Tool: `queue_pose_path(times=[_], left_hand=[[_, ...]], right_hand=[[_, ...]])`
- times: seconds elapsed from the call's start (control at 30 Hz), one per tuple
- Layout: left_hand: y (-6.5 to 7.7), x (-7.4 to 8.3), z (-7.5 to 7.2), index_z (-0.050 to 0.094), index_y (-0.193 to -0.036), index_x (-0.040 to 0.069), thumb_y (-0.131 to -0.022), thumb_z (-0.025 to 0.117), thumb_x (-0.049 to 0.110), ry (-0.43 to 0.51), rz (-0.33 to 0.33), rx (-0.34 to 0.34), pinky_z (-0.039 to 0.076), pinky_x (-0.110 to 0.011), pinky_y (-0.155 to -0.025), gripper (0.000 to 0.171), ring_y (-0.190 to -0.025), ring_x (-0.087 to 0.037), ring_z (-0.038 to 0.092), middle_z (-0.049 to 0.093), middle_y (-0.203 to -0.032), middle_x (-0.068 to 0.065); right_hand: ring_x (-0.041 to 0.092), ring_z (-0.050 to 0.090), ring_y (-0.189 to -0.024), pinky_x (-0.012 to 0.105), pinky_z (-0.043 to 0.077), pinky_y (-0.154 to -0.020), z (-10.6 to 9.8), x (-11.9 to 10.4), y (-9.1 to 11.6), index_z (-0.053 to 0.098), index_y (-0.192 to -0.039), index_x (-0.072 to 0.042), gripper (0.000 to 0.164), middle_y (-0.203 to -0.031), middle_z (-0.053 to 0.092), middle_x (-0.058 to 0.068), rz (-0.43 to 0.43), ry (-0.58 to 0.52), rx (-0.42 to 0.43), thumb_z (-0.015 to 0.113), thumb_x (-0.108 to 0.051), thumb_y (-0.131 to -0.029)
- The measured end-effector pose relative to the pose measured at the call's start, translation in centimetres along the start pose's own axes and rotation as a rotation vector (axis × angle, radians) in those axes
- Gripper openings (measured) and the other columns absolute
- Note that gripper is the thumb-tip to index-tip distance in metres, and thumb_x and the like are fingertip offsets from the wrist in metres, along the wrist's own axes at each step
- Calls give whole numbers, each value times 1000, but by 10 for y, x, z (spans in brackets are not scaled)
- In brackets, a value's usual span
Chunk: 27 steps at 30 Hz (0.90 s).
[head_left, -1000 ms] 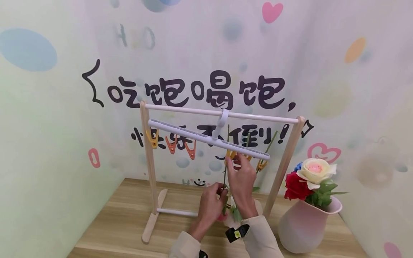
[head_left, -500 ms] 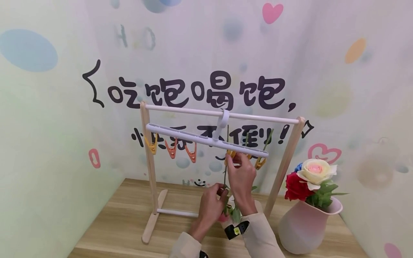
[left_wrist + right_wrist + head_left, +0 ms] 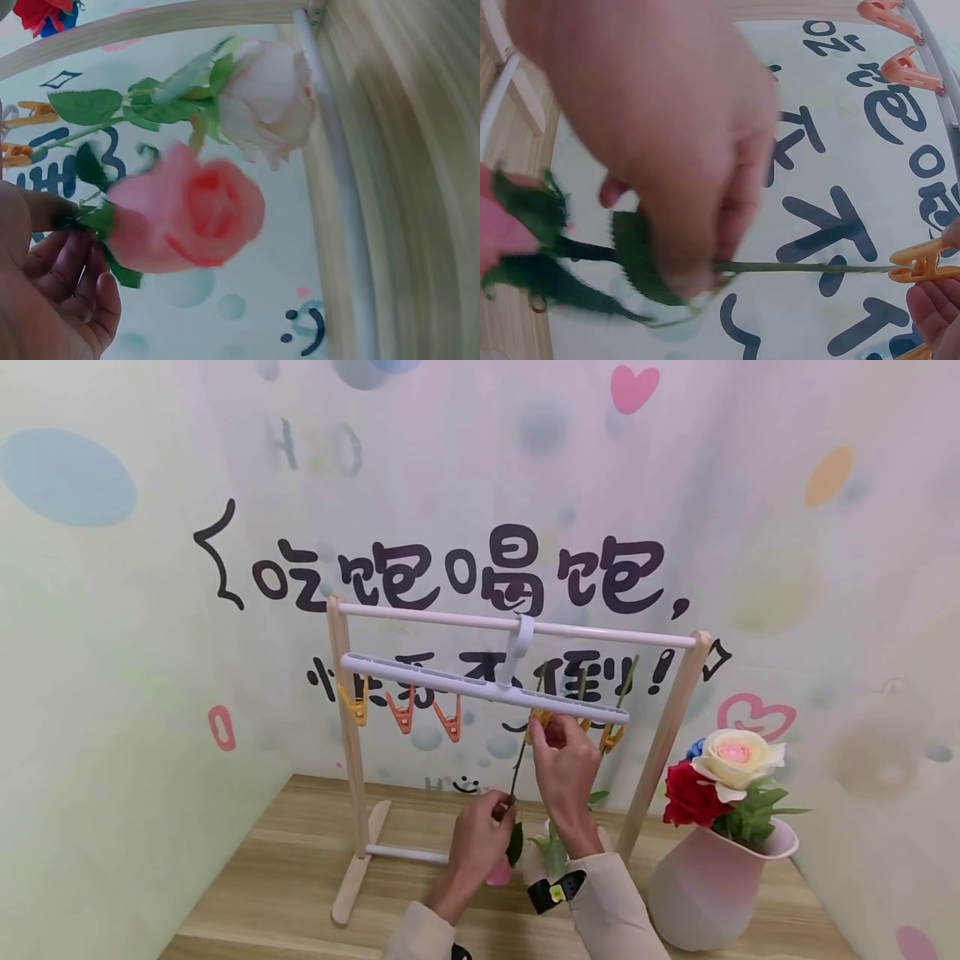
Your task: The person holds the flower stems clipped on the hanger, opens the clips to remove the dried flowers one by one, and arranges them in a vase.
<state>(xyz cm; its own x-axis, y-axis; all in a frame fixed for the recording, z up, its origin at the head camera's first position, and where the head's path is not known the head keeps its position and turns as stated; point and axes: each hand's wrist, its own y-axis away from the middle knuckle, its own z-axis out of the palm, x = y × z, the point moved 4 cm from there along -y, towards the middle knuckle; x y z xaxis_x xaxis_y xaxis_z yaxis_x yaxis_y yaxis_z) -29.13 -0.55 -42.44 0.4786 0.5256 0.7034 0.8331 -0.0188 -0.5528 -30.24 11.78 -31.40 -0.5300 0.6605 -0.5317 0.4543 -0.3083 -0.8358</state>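
In the head view my left hand (image 3: 478, 839) pinches the stem of a pink artificial rose (image 3: 187, 210), whose bloom hangs downward. The stem (image 3: 810, 267) slants up to a yellow clothespin (image 3: 922, 262) under the white hanger (image 3: 427, 678). My right hand (image 3: 566, 768) pinches this clothespin between thumb and fingers, with the stem at its tips. Behind the pink rose, a pale rose (image 3: 262, 97) hangs bloom down from another clip. At the hanger's right end, a yellow clothespin (image 3: 612, 739) grips a green stem.
A wooden rack with a white top bar (image 3: 427, 617) carries the hanger. Orange clothespins (image 3: 448, 727) and a yellow one (image 3: 354, 706) hang on the left side. A pinkish-white vase (image 3: 701, 889) of roses stands at the right on the wooden table (image 3: 270, 877).
My left hand has shifted down and left, tilting the stem. The hanger's left end has dropped, so it hangs more level. My right hand stays at the clothespin.
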Motion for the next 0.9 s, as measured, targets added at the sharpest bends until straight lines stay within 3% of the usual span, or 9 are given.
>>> queue_pose_path(times=[0.23,0.43,0.8,0.9], left_hand=[[13,-20,-4,67,-82,10,-80,65,14,-75,-53,-40,39,-20,-51,5,-57,-2,51,58,-64,9],[26,-42,-8,66,-83,12,-81,63,17,-180,-122,-192,39,-21,-51,6,-58,-2,51,58,-64,10],[41,-57,-21,66,-67,15,-73,61,9,-371,-68,-357,39,-26,-47,9,-56,-9,53,60,-63,6],[44,-60,-23,63,-60,15,-72,61,7,-407,-52,-387,36,-26,-43,15,-51,-7,48,56,-57,7]], right_hand=[[11,63,-65,26,51,-58,-1,6,-2,66,-91,-6,23,-77,67,4,32,-18,-39,68,-26,-80],[10,63,-70,24,51,-60,0,12,-1,65,-100,-9,31,-84,67,2,68,-35,-83,67,-32,-80],[12,63,-66,25,51,-56,-1,15,-1,64,-99,-5,32,-79,67,6,54,14,-100,68,-29,-79],[13,63,-65,26,51,-56,-2,17,1,63,-97,-6,30,-79,67,6,42,29,-104,69,-29,-79]])
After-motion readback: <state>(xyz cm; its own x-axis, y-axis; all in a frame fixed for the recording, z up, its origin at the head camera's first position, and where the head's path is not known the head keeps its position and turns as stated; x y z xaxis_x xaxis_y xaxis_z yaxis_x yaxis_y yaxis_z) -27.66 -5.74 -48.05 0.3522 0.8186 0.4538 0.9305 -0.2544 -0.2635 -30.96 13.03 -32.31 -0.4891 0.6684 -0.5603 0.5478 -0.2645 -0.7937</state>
